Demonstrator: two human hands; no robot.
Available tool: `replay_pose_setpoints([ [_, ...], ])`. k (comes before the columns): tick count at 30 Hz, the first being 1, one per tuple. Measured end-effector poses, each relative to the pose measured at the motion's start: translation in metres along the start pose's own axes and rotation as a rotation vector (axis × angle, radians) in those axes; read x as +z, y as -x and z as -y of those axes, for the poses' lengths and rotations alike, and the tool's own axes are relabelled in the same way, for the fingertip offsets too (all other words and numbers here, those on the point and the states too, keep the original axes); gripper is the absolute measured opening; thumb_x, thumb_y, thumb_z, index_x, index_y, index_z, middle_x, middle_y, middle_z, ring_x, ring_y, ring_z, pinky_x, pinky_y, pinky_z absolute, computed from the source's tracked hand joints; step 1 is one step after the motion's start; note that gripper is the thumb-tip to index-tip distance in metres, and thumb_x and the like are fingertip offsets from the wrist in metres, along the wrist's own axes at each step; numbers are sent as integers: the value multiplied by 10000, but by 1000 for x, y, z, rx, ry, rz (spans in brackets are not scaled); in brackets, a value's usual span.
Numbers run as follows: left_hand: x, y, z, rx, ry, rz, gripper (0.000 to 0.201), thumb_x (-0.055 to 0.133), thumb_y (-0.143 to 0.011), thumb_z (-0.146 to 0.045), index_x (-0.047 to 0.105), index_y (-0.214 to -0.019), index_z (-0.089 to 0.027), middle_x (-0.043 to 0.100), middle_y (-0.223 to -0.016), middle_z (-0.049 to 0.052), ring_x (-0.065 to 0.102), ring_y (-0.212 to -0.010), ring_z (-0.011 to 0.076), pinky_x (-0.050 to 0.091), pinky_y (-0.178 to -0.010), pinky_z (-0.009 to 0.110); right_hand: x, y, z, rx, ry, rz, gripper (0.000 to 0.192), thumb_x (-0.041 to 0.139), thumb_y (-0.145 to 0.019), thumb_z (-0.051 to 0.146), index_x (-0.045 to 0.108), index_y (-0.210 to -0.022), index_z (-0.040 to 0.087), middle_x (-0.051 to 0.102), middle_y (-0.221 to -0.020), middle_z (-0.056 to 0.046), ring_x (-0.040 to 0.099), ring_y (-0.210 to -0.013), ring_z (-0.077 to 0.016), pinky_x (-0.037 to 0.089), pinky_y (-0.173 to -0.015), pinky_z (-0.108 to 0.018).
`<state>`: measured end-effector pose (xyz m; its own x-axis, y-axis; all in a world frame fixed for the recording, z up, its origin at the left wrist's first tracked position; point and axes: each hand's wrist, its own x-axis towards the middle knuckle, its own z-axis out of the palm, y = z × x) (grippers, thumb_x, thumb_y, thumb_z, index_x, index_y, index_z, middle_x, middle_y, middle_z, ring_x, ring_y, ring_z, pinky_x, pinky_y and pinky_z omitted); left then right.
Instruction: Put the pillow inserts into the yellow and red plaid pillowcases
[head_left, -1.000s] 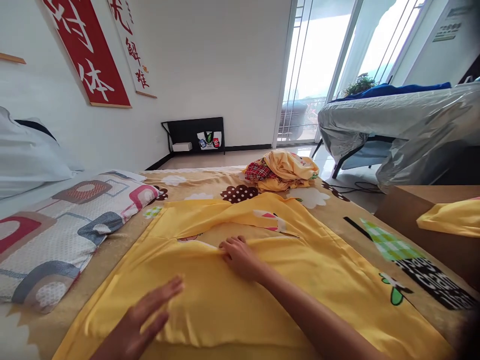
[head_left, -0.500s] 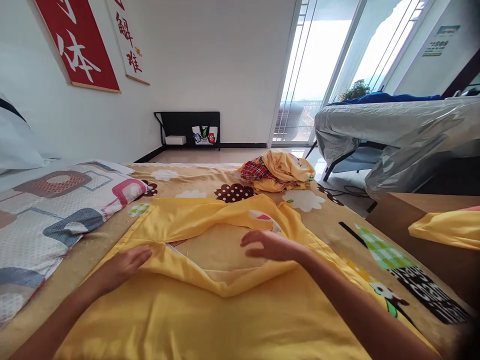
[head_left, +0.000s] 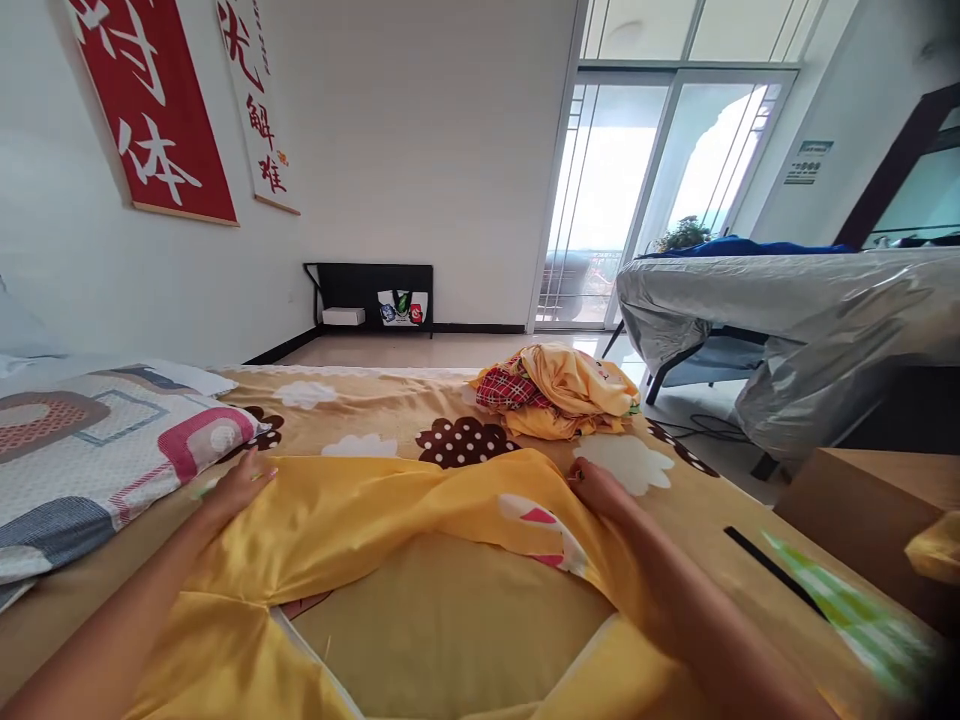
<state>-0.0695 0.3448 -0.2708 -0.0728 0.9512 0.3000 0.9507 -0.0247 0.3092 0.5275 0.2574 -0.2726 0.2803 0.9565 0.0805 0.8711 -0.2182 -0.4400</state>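
The left hand (head_left: 238, 486) lies palm down with fingers stretched out and slightly spread, resting on the far left corner of the yellow cloth (head_left: 375, 510), just beside the patterned pillow (head_left: 90, 450); whether any fingers pinch the fabric cannot be told. The right hand (head_left: 600, 492) sits at the far right corner of the same cloth, fingers curled down onto the fabric edge, though how firmly it grips is hidden by the hand's own back. The yellow cloth is spread across the middle of the bed (head_left: 360, 400), its far edge bunched into a raised fold running between the two hands, and nearer the camera it gapes open to show a tan panel (head_left: 450, 620) inside. Beyond the fold, the bedspread with brown dotted flowers and white flowers lies bare as far as a heap of yellow and red plaid clothes (head_left: 555, 392), near the right hand but apart from it. To the right, a cardboard box (head_left: 862, 500) stands close against the bed's edge. Further off, a table under silver plastic sheeting (head_left: 787, 300) stands before the glass doors (head_left: 622, 190).
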Motion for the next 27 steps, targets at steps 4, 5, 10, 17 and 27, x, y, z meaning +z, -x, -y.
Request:
replay_pose_setpoints([
  [4, 17, -3, -6, -61, -94, 69, 334, 454, -924, -352, 621, -1024, -80, 529, -1233, 210, 476, -1227, 397, 371, -1019, 541, -14, -8, -20, -160, -65, 179, 294, 554, -833, 351, 733, -916, 133, 722, -878, -103, 642, -798, -178, 443, -681, -259],
  [5, 17, -3, -8, -51, -108, 70, 336, 420, -939, -350, 620, -995, -85, 505, -1244, 203, 456, -1240, 395, 363, -1021, 551, -20, -12, -26, -160, -59, 205, 300, 577, -820, 376, 739, -942, 155, 727, -878, -76, 644, -789, -177, 453, -676, -251],
  [10, 8, -6, -18, 4, -130, 55, 513, 152, -1014, -352, 578, -1009, -67, 489, -1153, 101, 462, -1201, 316, 375, -1006, 516, -42, -28, -57, 36, 149, 47, 270, 558, -843, 347, 749, -909, 169, 729, -890, -94, 647, -803, -217, 443, -667, -284],
  [17, -1, -22, -22, -94, -158, -35, 532, 100, -1031, -333, 557, -1067, -64, 485, -1173, 82, 442, -1204, 303, 343, -979, 512, -58, -36, -64, 154, 340, -161, 272, 535, -859, 333, 744, -955, 188, 718, -989, -130, 649, -865, -271, 412, -627, -316],
  [27, 11, -6, -34, -133, -225, -98, 364, 285, -954, -253, 602, -1066, -114, 558, -1217, 206, 511, -1132, 371, 369, -904, 575, -25, -28, -32, 75, 517, -349, 299, 451, -917, 228, 729, -919, 117, 679, -985, -200, 607, -1016, -338, 437, -811, -427],
])
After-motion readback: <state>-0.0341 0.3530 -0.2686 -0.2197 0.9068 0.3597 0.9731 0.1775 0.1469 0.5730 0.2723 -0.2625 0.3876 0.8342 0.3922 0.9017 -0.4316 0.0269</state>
